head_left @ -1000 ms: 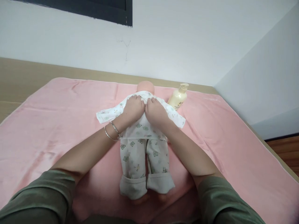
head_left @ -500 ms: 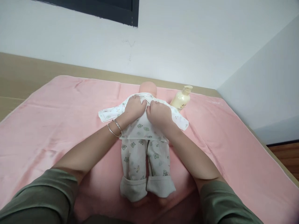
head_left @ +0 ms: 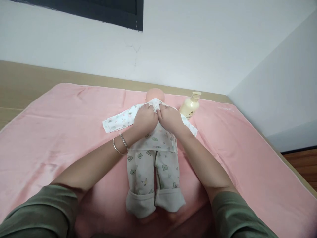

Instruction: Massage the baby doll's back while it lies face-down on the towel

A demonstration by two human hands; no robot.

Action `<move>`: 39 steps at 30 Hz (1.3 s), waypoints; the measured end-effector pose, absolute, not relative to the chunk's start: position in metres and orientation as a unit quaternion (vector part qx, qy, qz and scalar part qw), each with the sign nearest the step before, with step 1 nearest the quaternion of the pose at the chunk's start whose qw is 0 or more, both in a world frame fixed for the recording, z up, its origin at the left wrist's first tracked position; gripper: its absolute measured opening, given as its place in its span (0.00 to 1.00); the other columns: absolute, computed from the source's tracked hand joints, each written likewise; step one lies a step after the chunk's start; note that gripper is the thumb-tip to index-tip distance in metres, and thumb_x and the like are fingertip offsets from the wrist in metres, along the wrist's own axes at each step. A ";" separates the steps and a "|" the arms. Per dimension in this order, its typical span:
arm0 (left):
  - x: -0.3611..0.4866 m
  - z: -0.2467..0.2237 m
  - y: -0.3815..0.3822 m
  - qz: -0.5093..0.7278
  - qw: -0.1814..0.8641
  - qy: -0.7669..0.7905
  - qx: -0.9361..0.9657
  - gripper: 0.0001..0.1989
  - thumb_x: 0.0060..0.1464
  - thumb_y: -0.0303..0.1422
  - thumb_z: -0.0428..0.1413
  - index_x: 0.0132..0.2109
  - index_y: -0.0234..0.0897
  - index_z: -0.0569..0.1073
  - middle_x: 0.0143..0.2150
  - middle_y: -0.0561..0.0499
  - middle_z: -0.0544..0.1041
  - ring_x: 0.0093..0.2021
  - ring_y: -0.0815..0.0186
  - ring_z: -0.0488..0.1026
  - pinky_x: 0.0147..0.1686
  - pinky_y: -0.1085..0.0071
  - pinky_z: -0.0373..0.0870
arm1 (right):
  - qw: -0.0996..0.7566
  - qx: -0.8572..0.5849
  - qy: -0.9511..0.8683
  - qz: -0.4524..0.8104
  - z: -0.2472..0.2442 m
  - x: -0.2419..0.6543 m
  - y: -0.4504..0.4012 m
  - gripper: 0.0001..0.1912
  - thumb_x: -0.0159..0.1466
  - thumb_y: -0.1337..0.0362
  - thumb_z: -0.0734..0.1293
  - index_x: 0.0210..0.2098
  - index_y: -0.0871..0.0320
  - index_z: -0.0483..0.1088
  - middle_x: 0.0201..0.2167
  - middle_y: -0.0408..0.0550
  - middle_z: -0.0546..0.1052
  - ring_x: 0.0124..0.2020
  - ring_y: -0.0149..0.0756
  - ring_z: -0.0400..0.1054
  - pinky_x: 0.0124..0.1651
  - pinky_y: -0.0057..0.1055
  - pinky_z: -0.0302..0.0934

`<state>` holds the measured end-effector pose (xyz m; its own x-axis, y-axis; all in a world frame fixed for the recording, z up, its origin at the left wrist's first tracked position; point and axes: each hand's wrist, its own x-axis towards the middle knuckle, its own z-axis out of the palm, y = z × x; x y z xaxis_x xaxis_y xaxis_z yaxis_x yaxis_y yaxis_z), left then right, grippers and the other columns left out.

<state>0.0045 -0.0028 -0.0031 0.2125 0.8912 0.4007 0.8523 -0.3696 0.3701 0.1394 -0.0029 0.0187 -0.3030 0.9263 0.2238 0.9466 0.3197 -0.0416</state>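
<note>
A doll [head_left: 155,95] lies on a pink sheet, its bald head at the far end. It wears a white printed top [head_left: 158,141] with both sleeves spread out, and matching trousers [head_left: 145,172] with turned-up cuffs. My left hand [head_left: 146,119] is closed on the top's cloth near the collar. Beside it, my right hand [head_left: 170,119] pinches the same cloth, the two hands almost touching. Two thin bangles circle my left wrist. The doll's neck and the cloth between my fingers are partly hidden.
Just right of the doll's head stands a cream pump bottle [head_left: 190,106]. The pink sheet [head_left: 99,99] covers a wooden surface [head_left: 49,73] whose far side meets a white wall. A dark frame is on the wall at the upper left.
My hands have come closer together at the collar, drawing the cloth between them. The right hand covers more of the right sleeve. The view has shifted slightly.
</note>
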 end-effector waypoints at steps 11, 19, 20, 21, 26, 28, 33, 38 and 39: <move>0.000 -0.020 0.014 0.359 0.110 0.611 0.697 0.25 0.59 0.33 0.45 0.58 0.27 0.72 0.60 0.34 0.75 0.61 0.46 0.70 0.66 0.50 0.63 | 0.221 -0.583 -0.781 0.020 -0.004 0.134 0.006 0.28 0.69 0.62 0.55 0.63 0.72 0.64 0.66 0.64 0.67 0.68 0.53 0.59 0.71 0.46 0.53; 0.001 -0.025 0.017 0.356 0.103 0.619 0.693 0.28 0.60 0.34 0.45 0.63 0.25 0.69 0.63 0.35 0.73 0.64 0.48 0.68 0.69 0.53 0.61 | 0.240 -0.584 -0.774 0.050 -0.010 0.134 0.011 0.32 0.69 0.60 0.54 0.66 0.74 0.61 0.68 0.65 0.64 0.71 0.55 0.55 0.75 0.51 0.47; 0.001 -0.026 0.018 0.355 0.102 0.619 0.693 0.28 0.60 0.34 0.45 0.62 0.25 0.70 0.63 0.35 0.73 0.64 0.48 0.69 0.68 0.53 0.61 | 0.238 -0.585 -0.774 0.051 -0.009 0.134 0.011 0.32 0.69 0.60 0.54 0.66 0.74 0.61 0.68 0.65 0.64 0.71 0.55 0.55 0.75 0.51 0.48; 0.001 -0.026 0.018 0.355 0.100 0.618 0.694 0.27 0.60 0.34 0.45 0.62 0.25 0.70 0.62 0.35 0.73 0.63 0.49 0.69 0.68 0.53 0.62 | 0.232 -0.585 -0.775 0.052 -0.008 0.135 0.011 0.32 0.69 0.61 0.54 0.67 0.74 0.60 0.69 0.65 0.63 0.72 0.55 0.54 0.75 0.51 0.47; 0.000 -0.020 0.012 0.336 0.032 0.592 0.732 0.22 0.61 0.31 0.45 0.55 0.25 0.74 0.54 0.34 0.78 0.56 0.48 0.73 0.60 0.52 0.68 | 0.181 -0.555 -0.807 0.093 -0.001 0.149 0.018 0.38 0.70 0.54 0.54 0.71 0.75 0.52 0.73 0.65 0.55 0.75 0.57 0.45 0.76 0.54 0.43; 0.001 -0.017 0.005 0.303 -0.020 0.563 0.768 0.18 0.62 0.29 0.44 0.46 0.27 0.77 0.47 0.34 0.79 0.50 0.48 0.75 0.55 0.52 0.70 | 0.175 -0.543 -0.813 0.114 0.000 0.156 0.023 0.40 0.70 0.52 0.55 0.71 0.75 0.51 0.73 0.65 0.54 0.76 0.56 0.44 0.76 0.53 0.43; 0.006 -0.014 -0.009 0.297 -0.064 0.540 0.785 0.16 0.64 0.29 0.43 0.40 0.30 0.76 0.47 0.34 0.78 0.50 0.49 0.74 0.53 0.54 0.70 | 0.180 -0.536 -0.820 0.091 0.002 0.158 0.023 0.34 0.71 0.55 0.55 0.68 0.73 0.57 0.70 0.65 0.61 0.72 0.54 0.53 0.74 0.48 0.47; -0.001 -0.004 0.001 0.271 0.012 0.571 0.775 0.15 0.64 0.29 0.43 0.42 0.31 0.74 0.47 0.36 0.78 0.51 0.50 0.74 0.54 0.56 0.70 | 0.156 -0.615 -0.773 -0.011 0.010 0.133 -0.009 0.21 0.73 0.59 0.53 0.53 0.67 0.69 0.51 0.64 0.78 0.55 0.54 0.70 0.60 0.46 0.62; -0.003 -0.002 0.005 0.262 0.033 0.578 0.772 0.15 0.64 0.30 0.43 0.42 0.31 0.74 0.47 0.37 0.79 0.50 0.51 0.74 0.53 0.56 0.70 | 0.145 -0.631 -0.762 -0.032 0.011 0.126 -0.017 0.21 0.73 0.59 0.53 0.50 0.67 0.70 0.47 0.64 0.78 0.52 0.54 0.71 0.57 0.45 0.64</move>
